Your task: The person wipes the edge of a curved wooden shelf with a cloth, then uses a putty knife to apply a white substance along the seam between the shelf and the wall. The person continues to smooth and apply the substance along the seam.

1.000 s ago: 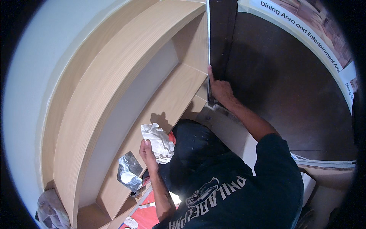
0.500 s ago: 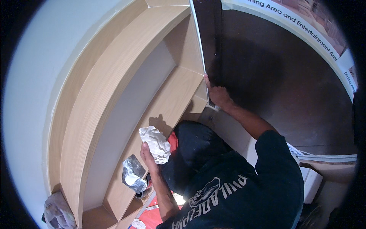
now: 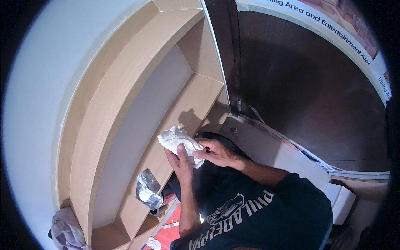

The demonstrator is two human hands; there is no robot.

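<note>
I hold a crumpled white cloth or paper (image 3: 175,137) above the lower pale wooden shelf, with my left hand (image 3: 179,160) closed on its near side and my right hand (image 3: 214,152) gripping its right end. On that shelf (image 3: 193,98), below and left of my hands, rests a grey metal plate (image 3: 143,182) smeared with white paste. A can or small container partly shows beside the plate.
Curved wooden shelving (image 3: 112,75) runs along the white wall. A grey cloth (image 3: 66,229) hangs at its lower left. A dark panel (image 3: 308,91) with a poster stands right. A white box (image 3: 337,200) sits at lower right; a red surface (image 3: 166,235) lies below.
My right hand has left the white edge beside the dark panel and moved down and left onto the crumpled white material. My left hand has shifted slightly right with it.
</note>
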